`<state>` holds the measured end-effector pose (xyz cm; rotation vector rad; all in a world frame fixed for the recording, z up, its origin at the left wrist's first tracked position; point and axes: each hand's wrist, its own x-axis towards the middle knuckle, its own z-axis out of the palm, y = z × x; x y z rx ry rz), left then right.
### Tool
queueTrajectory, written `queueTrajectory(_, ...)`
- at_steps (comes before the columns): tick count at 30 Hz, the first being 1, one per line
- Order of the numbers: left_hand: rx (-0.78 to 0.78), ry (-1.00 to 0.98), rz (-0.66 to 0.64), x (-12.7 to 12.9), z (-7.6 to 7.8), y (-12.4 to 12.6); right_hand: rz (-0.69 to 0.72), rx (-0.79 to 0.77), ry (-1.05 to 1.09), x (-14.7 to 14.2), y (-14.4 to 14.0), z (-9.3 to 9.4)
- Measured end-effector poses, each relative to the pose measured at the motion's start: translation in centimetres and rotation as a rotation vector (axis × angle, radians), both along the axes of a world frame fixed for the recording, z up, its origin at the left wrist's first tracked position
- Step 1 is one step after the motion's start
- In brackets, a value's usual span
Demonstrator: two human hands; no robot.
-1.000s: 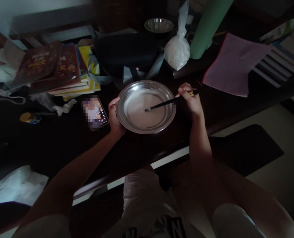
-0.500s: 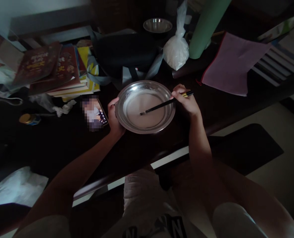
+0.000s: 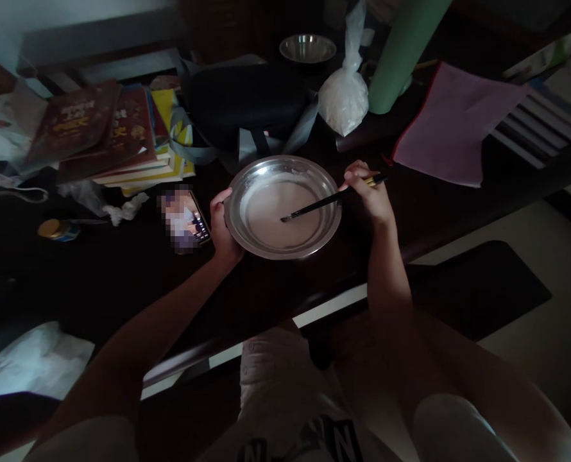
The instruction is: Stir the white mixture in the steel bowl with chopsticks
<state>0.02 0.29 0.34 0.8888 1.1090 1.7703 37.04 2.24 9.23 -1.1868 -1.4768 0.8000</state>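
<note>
Chopsticks [image 3: 324, 203], dark: gripped at the upper end by the right hand [image 3: 369, 196], tips pointing left and down into the steel dish [image 3: 314, 244] (pale liquid inside). Left hand [image 3: 222, 221] clasps the dish's left rim.

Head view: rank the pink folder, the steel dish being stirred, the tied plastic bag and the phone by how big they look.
1. Pink folder and steel dish: they look alike in spread, and the dish lies nearer the camera, so unranked.
2. Plastic bag.
3. Phone, smallest, beside the left hand.
</note>
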Motion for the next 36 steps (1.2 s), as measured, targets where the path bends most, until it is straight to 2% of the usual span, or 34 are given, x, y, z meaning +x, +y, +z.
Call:
queueTrajectory(3, -0.002, -0.019, 0.008, -0.02, 0.10, -0.01, 0.040, -0.001, -0.023, 0.09, 0.07, -0.26)
queueTrajectory(8, -0.020, 0.023, -0.005, -0.10, 0.17, -0.11, -0.003, 0.022, -0.021, 0.33, 0.15, -0.44)
queueTrajectory(12, 0.016, 0.065, 0.006, 0.09, 0.22, -0.31, 0.046, -0.005, -0.029, 0.00, 0.00, -0.15)
queueTrajectory(17, -0.004, 0.081, -0.009, 0.01, 0.49, -0.41, -0.016, -0.003, -0.015, -0.10, -0.11, 0.13)
queueTrajectory(22, -0.009, 0.048, -0.023, 0.05, 0.81, -0.41, 0.051, -0.026, -0.039, -0.17, -0.22, 0.33)
queueTrajectory(27, -0.011, 0.020, 0.000, 0.27, 0.71, -0.45, -0.016, -0.012, -0.025, -0.21, -0.21, 0.37)
queueTrajectory(32, -0.004, 0.020, -0.006, 0.05, 0.62, -0.44, 0.046, -0.005, -0.045, -0.16, -0.10, 0.04)
queueTrajectory(36, -0.006, 0.010, 0.018, 0.42, 0.67, -0.41, -0.009, 0.000, -0.022, 0.05, -0.03, 0.01)
